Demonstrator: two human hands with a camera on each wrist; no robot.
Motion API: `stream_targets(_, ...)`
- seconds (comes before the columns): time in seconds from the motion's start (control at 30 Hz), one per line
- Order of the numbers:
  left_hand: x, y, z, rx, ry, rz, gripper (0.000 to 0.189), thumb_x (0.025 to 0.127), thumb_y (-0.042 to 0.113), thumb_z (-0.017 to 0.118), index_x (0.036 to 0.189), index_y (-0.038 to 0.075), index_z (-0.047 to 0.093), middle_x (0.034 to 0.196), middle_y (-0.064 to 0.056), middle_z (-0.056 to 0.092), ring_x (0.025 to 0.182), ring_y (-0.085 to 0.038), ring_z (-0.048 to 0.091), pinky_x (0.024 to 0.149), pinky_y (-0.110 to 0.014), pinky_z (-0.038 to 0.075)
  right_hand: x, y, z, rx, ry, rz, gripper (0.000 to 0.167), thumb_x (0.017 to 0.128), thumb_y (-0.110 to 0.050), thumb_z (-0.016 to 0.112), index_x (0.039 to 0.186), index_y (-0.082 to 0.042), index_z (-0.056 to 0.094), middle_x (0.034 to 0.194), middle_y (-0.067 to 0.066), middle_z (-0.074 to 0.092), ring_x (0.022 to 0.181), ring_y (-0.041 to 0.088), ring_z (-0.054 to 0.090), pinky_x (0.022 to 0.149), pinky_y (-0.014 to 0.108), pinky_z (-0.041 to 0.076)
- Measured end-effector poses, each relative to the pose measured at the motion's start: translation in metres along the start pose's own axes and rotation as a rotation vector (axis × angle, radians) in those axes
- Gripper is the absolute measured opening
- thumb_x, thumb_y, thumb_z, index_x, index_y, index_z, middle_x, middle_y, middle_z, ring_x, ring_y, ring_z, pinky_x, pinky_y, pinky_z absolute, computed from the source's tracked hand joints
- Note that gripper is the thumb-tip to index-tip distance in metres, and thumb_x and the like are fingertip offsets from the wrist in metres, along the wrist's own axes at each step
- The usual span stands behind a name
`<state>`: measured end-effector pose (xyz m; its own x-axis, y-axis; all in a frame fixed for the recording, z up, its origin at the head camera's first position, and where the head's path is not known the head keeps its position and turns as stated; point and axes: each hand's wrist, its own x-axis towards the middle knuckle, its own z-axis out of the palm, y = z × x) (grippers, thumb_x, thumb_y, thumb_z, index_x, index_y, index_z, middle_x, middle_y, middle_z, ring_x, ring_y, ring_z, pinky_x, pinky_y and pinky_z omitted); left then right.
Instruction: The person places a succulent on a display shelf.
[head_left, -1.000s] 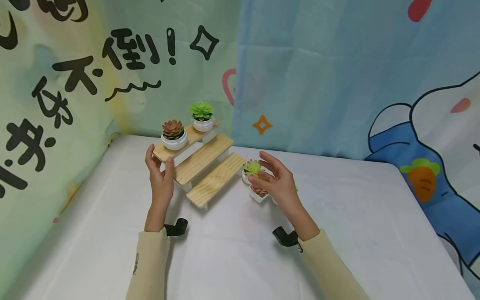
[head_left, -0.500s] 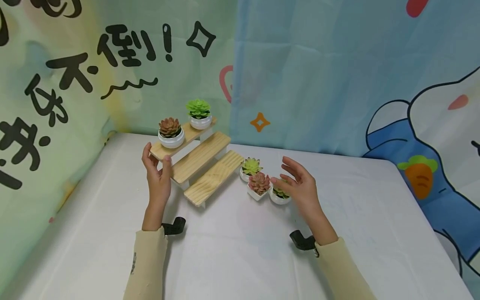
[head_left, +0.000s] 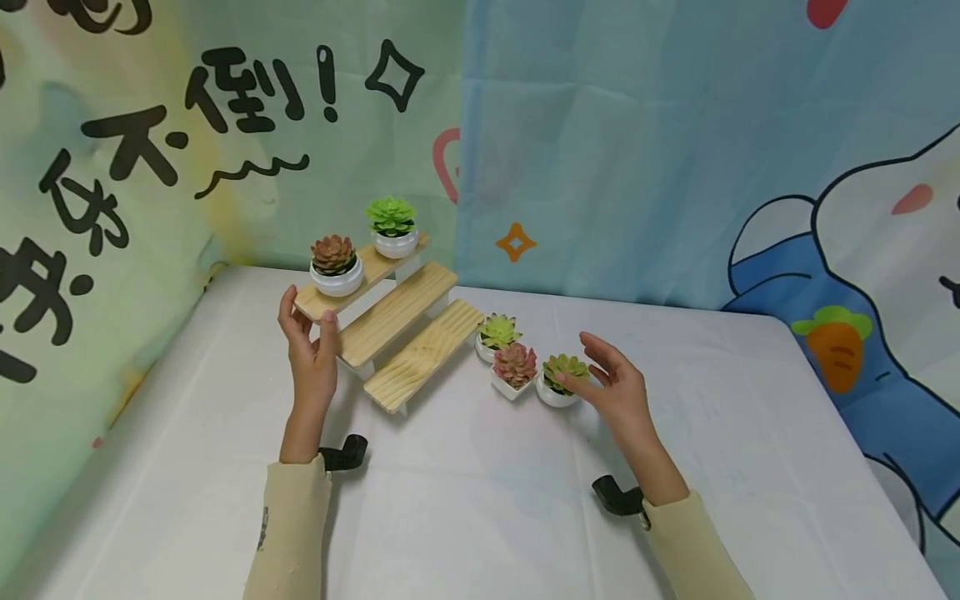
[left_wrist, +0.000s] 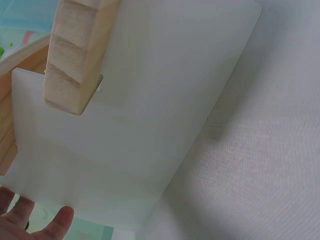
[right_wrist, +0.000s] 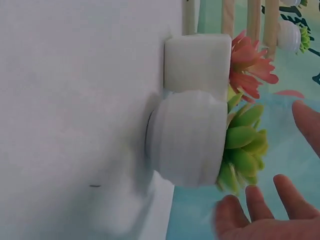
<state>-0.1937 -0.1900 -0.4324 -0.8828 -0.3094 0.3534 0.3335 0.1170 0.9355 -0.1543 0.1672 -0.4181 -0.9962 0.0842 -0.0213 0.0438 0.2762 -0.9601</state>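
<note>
A three-step display stand [head_left: 396, 313] with wooden boards and white side panels stands left of centre. My left hand [head_left: 312, 373] grips its left end, thumb in front and fingers behind the panel. On the top board sit a reddish-brown potted succulent [head_left: 335, 268] and a bright green potted succulent [head_left: 392, 228]. My right hand [head_left: 621, 398] is spread beside a green succulent in a round white pot [head_left: 557, 395], its fingertips close to the leaves in the right wrist view. Left of that pot are a pink succulent in a square pot [head_left: 513, 370] and a yellow-green succulent [head_left: 498, 333].
A white cloth [head_left: 465, 500] covers the table. Printed fabric backdrops [head_left: 600, 150] rise behind the table and along its left side. Each wrist wears a black camera mount, such as the right mount [head_left: 617, 497].
My right hand has moved right, from over the loose potted succulents to the right side of the rightmost one, uncovering them. My left hand stays at the stand. The head view has shifted slightly.
</note>
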Motion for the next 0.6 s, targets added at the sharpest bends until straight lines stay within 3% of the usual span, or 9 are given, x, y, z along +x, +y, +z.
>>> stream_targets(0.1, 0.000, 0.000, 0.000, -0.001, 0.002, 0.000, 0.061, 0.103, 0.017, 0.045, 0.153, 0.010, 0.011, 0.148, -0.018, 0.035, 0.133, -0.024, 0.039, 0.089, -0.026, 0.040, -0.001, 0.003, -0.001, -0.019, -0.014, 0.014, 0.069, 0.088, -0.007, 0.072, 0.148, -0.003, 0.039, 0.152, 0.014, 0.038, 0.140, 0.029, 0.033, 0.113, 0.041, 0.027)
stream_targets(0.37, 0.001, -0.001, -0.001, -0.015, 0.003, 0.007, 0.061, 0.103, 0.017, 0.046, 0.153, 0.008, 0.010, 0.146, -0.019, 0.036, 0.131, -0.024, 0.040, 0.087, -0.024, 0.040, 0.001, 0.014, 0.003, -0.066, -0.155, 0.082, 0.083, 0.085, -0.004, 0.074, 0.153, -0.005, 0.027, 0.155, 0.020, 0.027, 0.141, 0.039, 0.027, 0.111, 0.052, 0.028)
stream_targets(0.6, 0.001, -0.002, 0.000, -0.014, -0.001, 0.004, 0.061, 0.103, 0.017, 0.045, 0.153, 0.009, 0.010, 0.147, -0.018, 0.036, 0.131, -0.024, 0.040, 0.089, -0.025, 0.040, 0.003, 0.023, 0.006, -0.063, -0.160, 0.055, 0.078, 0.086, 0.003, 0.070, 0.151, -0.005, 0.028, 0.150, 0.023, 0.031, 0.135, 0.040, 0.034, 0.108, 0.053, 0.030)
